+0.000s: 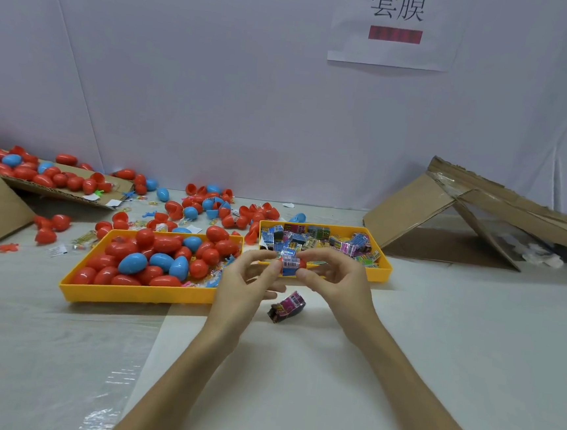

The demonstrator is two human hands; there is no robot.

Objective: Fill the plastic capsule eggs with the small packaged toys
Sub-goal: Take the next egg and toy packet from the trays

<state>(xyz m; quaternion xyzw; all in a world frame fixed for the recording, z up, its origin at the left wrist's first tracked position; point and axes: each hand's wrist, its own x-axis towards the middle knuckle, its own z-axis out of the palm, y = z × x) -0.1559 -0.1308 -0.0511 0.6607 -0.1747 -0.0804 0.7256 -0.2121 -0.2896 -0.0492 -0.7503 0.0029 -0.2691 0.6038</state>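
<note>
1. Left hand (247,280) pinches a blue pack (287,260) between thumb and fingertips; right hand (334,281) grips a red egg half (302,264). Pack and half touch, held together above the table (436,331), in front of the right tray (385,259).
2. Magenta pack (286,307) lies on the table just below the hands.
3. Left tray (131,295) holds red and blue eggs (155,255); the right tray, just beside it, holds toy packs (321,238).
4. Loose eggs (207,204) and halves lie scattered behind the trays; a cardboard sheet (120,183) at far left carries more.
5. Folded cardboard (413,209) stands at right; a paper sign (392,49) hangs on the wall.
</note>
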